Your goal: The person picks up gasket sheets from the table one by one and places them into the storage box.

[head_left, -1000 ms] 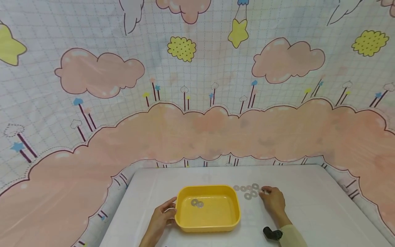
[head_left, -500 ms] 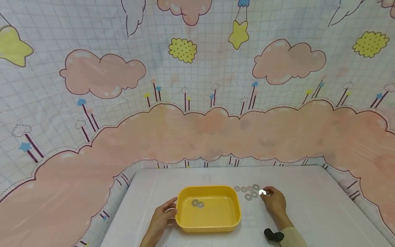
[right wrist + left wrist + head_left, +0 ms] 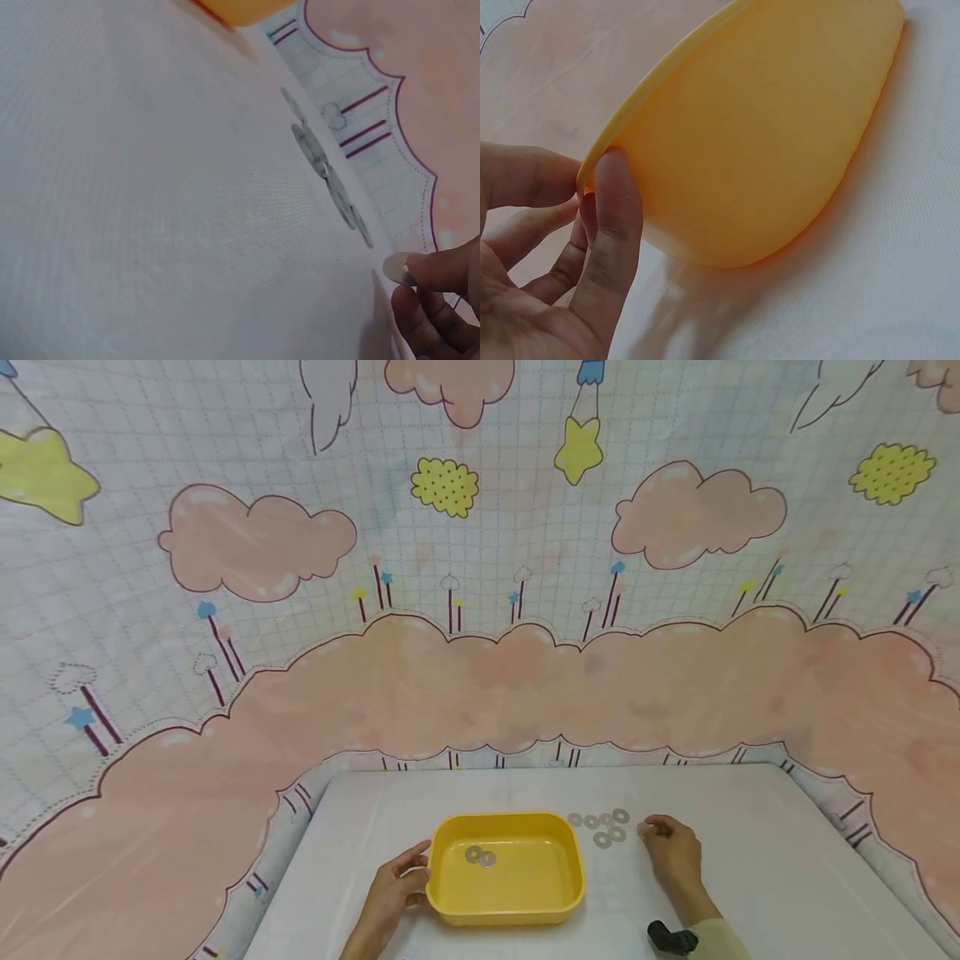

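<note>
In the head view my left hand (image 3: 390,885) is at the left side of a yellow plastic tray (image 3: 517,889). The left wrist view shows its thumb (image 3: 615,202) and fingers pinching the tray's rim (image 3: 634,101). Two flat metal washers (image 3: 487,860) lie overlapping on the tray's floor. To the right, my right hand (image 3: 672,856) pinches one washer (image 3: 393,268) between thumb and fingertips, held close over the table. Several more washers (image 3: 597,841) lie flat in a loose cluster between that hand and the tray.
A white-covered table (image 3: 765,860) carries everything. Behind it and at both sides hangs a cloth (image 3: 480,685) printed with clouds and stars. A black wrist device (image 3: 670,938) sits at the right sleeve (image 3: 720,941).
My right hand has drawn slightly right, away from the cluster, with the washer in its fingertips. The left hand and the tray stay in place; the head view has shifted a little.
</note>
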The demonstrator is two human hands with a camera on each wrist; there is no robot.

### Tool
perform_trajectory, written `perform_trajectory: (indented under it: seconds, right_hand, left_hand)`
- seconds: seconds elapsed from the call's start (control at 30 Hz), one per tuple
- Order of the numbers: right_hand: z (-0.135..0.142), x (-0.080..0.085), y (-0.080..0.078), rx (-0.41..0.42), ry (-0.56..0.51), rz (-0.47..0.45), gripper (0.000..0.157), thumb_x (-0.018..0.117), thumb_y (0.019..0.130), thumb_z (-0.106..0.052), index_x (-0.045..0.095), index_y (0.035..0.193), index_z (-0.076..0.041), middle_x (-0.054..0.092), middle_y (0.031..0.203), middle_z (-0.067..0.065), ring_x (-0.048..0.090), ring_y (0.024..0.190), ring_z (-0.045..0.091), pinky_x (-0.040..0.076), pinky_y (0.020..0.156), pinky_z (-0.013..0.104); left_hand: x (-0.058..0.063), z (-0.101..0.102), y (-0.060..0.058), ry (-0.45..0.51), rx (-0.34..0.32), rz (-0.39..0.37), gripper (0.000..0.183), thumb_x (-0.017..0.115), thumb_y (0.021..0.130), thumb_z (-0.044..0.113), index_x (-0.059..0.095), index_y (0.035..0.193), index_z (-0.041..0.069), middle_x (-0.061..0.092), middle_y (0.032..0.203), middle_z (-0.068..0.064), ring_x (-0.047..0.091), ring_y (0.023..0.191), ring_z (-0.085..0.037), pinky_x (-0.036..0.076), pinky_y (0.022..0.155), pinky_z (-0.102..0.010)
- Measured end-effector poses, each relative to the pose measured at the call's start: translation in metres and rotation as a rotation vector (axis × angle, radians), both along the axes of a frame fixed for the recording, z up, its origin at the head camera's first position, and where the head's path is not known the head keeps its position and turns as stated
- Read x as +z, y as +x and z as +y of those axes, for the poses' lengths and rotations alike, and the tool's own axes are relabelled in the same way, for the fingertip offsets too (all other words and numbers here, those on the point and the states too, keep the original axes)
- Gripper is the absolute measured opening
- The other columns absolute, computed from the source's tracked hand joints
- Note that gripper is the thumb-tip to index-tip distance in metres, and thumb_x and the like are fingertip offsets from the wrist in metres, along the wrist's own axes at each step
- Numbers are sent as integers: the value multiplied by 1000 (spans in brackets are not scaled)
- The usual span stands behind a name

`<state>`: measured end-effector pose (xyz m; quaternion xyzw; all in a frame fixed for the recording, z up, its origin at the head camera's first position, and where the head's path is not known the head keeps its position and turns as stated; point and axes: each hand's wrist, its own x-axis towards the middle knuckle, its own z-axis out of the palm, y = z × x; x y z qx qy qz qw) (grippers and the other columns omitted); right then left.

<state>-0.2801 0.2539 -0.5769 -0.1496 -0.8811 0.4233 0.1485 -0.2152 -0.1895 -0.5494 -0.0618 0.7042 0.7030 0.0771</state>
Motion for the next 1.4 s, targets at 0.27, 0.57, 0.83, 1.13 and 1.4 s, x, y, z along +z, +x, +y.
perform_trajectory:
  seconds: [0.27, 0.57, 0.83, 1.13, 1.4]
  right_hand:
    - [1, 7, 5, 41, -108, -6, 24, 64, 83, -13, 67, 104, -3, 65, 81, 7, 56, 65, 6, 44, 56, 19]
    - [-4, 24, 11, 135, -324, -47, 31, 64, 85, -11, 62, 110, 6, 69, 88, 8, 65, 70, 8, 52, 60, 18]
    - [-8, 32, 16, 185, -518, -60, 35, 61, 86, -5, 57, 116, 11, 67, 86, 2, 65, 69, 5, 56, 66, 19]
    - [-15, 48, 19, 235, -561, -37, 37, 61, 86, -4, 54, 118, 12, 64, 90, 5, 67, 73, 7, 57, 71, 21]
    - [-25, 67, 24, 253, -572, -33, 36, 63, 85, -5, 56, 117, 9, 67, 90, 3, 68, 74, 8, 57, 72, 22]
  left_hand:
    - [1, 1, 2, -21, 19, -15, 58, 59, 84, 8, 42, 139, 7, 50, 111, -8, 56, 81, -14, 54, 65, -28]
    - [-2, 1, 3, -23, 24, -17, 59, 60, 83, 7, 42, 139, 6, 51, 111, -8, 56, 80, -13, 54, 64, -28]
    - [-4, 0, 3, -4, 12, -6, 59, 61, 84, 9, 41, 140, 6, 51, 108, -5, 56, 79, -11, 54, 65, -28]
    - [1, 3, 4, 4, 10, -13, 59, 60, 84, 8, 42, 139, 5, 51, 110, -6, 55, 78, -11, 53, 64, -27]
    - [14, 4, 10, 15, 5, -9, 58, 59, 83, 5, 41, 139, 2, 51, 108, -8, 56, 77, -13, 54, 63, -27]
